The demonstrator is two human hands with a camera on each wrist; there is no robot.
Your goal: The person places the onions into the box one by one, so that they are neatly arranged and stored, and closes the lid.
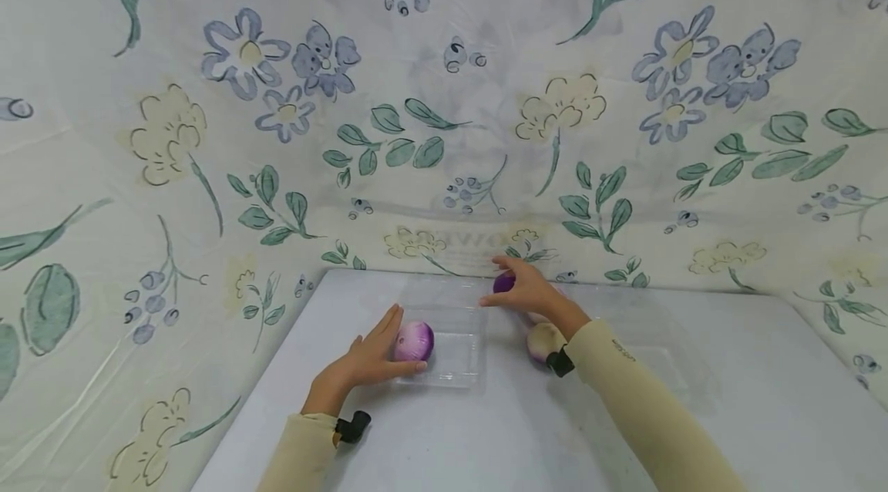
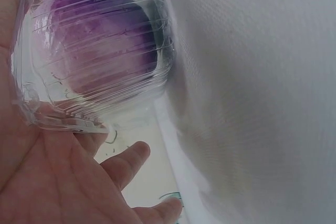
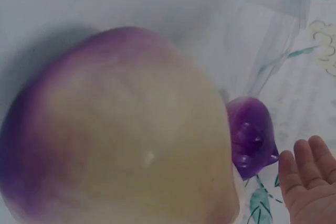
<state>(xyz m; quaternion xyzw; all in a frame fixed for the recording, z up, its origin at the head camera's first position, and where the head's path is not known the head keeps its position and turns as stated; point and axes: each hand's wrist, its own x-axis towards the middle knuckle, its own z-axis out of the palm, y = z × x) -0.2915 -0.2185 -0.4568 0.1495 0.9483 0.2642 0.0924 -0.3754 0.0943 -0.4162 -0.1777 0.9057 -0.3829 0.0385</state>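
Note:
In the head view, a clear plastic box (image 1: 454, 376) stands with its lid raised at the back. Inside at the left is a round purple-and-white vegetable, turnip-like (image 1: 416, 339). My left hand (image 1: 368, 357) lies along the box's left side, fingers straight and thumb spread along the front. The left wrist view has the box wall (image 2: 89, 114) against that palm. Farther back, my right hand (image 1: 530, 293) reaches around a glossy purple vegetable (image 1: 502, 283), thumb and fingers spread. In the right wrist view, straight fingertips come right up to this purple vegetable (image 3: 252, 135).
A larger cream-and-purple turnip-like vegetable (image 1: 544, 342) lies below my right wrist, filling much of the right wrist view. Another clear plastic box (image 1: 659, 361) stands to the right on the white table (image 1: 486, 446). A floral cloth (image 1: 444, 168) hangs behind the table.

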